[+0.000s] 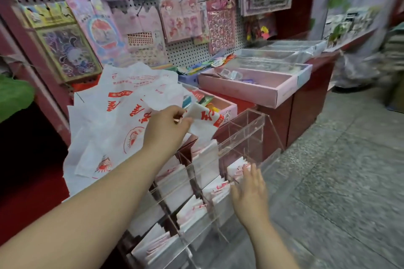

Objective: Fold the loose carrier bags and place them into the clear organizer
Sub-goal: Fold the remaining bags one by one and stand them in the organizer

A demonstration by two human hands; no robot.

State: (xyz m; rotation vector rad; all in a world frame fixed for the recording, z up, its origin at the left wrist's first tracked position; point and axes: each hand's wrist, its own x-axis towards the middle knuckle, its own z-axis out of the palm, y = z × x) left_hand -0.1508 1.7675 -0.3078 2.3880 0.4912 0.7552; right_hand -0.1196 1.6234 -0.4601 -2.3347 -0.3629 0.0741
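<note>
My left hand (166, 129) pinches a folded white carrier bag with red print (205, 121) and holds it above the far end of the clear organizer (244, 135). The organizer is a clear acrylic rack with several compartments. Most of them hold upright folded bags (205, 159), while the farthest compartment looks empty. A heap of loose white bags with red print (113, 120) lies on the counter to the left of my left arm. My right hand (249, 194) hovers flat and open beside the organizer's front wall, with nothing in it.
A pegboard (175, 50) hung with sticker packs rises behind the counter. Pink trays (251, 87) and clear trays (284, 52) of small goods sit farther along the red counter (306, 102). Grey tiled floor (338, 170) lies to the right.
</note>
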